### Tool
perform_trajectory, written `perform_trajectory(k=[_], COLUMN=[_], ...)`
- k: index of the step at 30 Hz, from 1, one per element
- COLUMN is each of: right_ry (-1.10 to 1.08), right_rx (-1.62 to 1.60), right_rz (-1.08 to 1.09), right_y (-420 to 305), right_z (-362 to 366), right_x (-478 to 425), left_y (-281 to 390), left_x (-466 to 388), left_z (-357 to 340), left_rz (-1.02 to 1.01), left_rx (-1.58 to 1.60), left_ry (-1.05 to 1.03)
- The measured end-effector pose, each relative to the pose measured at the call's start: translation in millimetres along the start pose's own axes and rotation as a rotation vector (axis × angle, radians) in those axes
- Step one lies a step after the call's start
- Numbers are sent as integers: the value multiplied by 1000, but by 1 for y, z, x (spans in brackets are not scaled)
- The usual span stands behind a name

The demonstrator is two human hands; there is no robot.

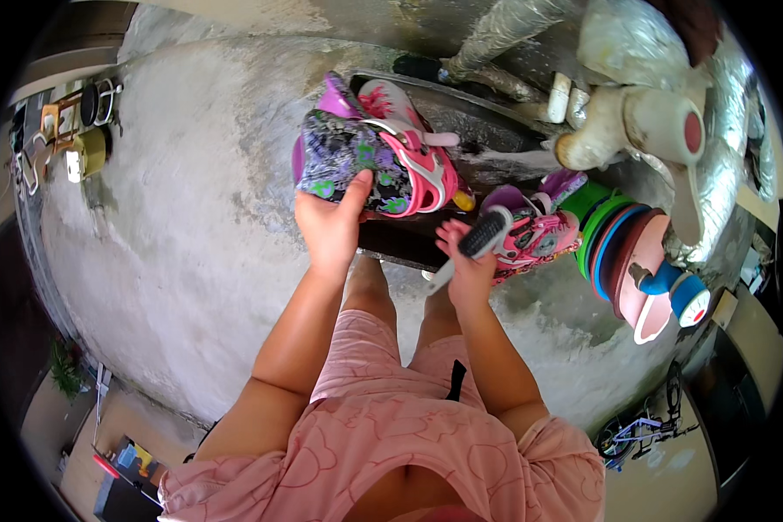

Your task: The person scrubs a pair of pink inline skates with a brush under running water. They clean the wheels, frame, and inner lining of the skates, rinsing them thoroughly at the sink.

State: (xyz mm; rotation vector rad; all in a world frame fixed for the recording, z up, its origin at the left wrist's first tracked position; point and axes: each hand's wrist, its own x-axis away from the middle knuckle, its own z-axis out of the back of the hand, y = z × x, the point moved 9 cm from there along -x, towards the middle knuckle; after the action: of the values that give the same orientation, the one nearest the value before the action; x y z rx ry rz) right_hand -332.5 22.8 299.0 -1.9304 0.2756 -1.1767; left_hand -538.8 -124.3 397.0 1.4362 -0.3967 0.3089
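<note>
My left hand (331, 225) holds a boot (365, 163) with a black, purple and green pattern and pink-and-white plastic trim; it looks like a child's skate boot. My right hand (471, 274) grips a scrubbing brush (486, 233) with a pale handle and dark bristles turned up. A second pink boot (538, 236) with purple lining lies just beyond the right hand. Behind the held boot is a white-and-pink piece (386, 101), partly hidden. Both hands are over a dark, wet basin (398, 245) with a raised rim.
Stacked plastic basins (620, 254) in several colours stand at the right, by a blue pipe fitting (682, 297). Pale plastic pipes (633, 124) and foil-wrapped pipes (724, 150) crowd the upper right. Stools (62, 124) stand far left. A bicycle (646, 424) is at lower right.
</note>
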Motion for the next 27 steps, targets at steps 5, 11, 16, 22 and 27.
perform_trajectory(k=[5,11,16,22,27], right_ry=[-13,190,14,-4,-8], right_rx=[-106,70,-19,-94,-321], right_rz=[1,289,5,-368,-454], right_y=[-13,-32,-20,-18,-30], right_z=[-31,-40,-38,-31,-33], right_x=[-19,-37,-68,-41,-23], left_y=[1,-5,7,90,223], left_x=[6,21,31,43,127], left_z=[-9,-14,-41,-58,-122], left_rz=[-21,-28,-194,-543,-1265], left_rx=[97,53,-158,-521,-566], left_ry=[15,-2,-141,-242,-316])
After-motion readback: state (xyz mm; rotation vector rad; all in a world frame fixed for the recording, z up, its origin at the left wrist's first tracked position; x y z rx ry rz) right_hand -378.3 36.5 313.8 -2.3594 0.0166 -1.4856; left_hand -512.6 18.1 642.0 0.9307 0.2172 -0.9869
